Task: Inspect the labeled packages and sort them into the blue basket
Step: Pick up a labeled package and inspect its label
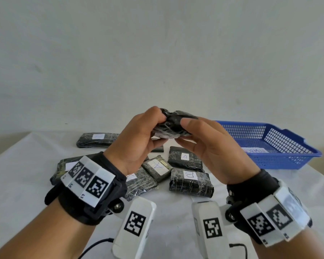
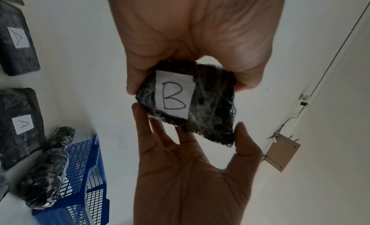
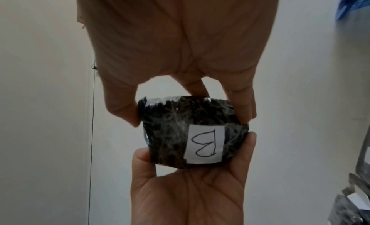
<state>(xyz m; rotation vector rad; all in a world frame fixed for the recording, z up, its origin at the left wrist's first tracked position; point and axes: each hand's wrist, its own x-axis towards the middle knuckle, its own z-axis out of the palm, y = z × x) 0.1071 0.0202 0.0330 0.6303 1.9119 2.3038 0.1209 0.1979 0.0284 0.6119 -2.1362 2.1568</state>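
Both hands hold one black plastic-wrapped package [image 1: 173, 124] up above the table. Its white label reads B [image 2: 174, 95], also clear on the package [image 3: 192, 133] in the right wrist view. My left hand [image 1: 148, 128] pinches one side between thumb and fingers. My right hand [image 1: 195, 133] pinches the opposite edge between its thumb [image 3: 124, 114] and fingers. The blue mesh basket [image 1: 281, 159] stands at the right of the table, beyond my right hand, with a white paper strip on its floor. No package shows inside it in the head view.
Several more black packages lie on the white table under my hands: two labelled A [image 1: 185, 159] [image 1: 156, 168], one labelled B [image 1: 191, 181], one at the far left [image 1: 97, 140]. A bundled package [image 2: 46, 168] lies by the basket [image 2: 86, 173]. A plain wall rises behind.
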